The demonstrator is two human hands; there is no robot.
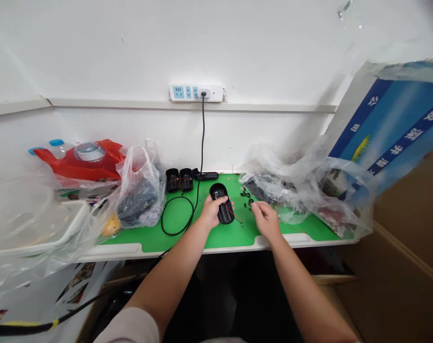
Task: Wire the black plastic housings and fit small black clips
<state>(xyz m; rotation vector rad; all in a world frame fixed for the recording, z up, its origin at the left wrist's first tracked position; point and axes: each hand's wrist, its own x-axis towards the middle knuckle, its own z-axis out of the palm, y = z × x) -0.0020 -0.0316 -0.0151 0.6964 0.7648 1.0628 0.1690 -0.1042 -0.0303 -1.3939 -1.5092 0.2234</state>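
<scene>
My left hand (212, 209) is wrapped round a black plastic housing (226, 213), its thumb lying across the front. The housing has a rounded, hollow top and long grooves below, and a thin red wire (236, 216) trails from its right side. To the right, my right hand (266, 220) is closed in a pinch just above the green tabletop. Its fingertips are at the edge of several small black parts (245, 193); whether one is between them is too small to tell.
Several similar black housings (180, 181) stand at the back. A black cable (202, 138) drops from the power strip (197, 92) and coils on the green table (195, 240). Plastic bags (141, 190) crowd the left, and a clear bag of black parts (270, 186) lies right.
</scene>
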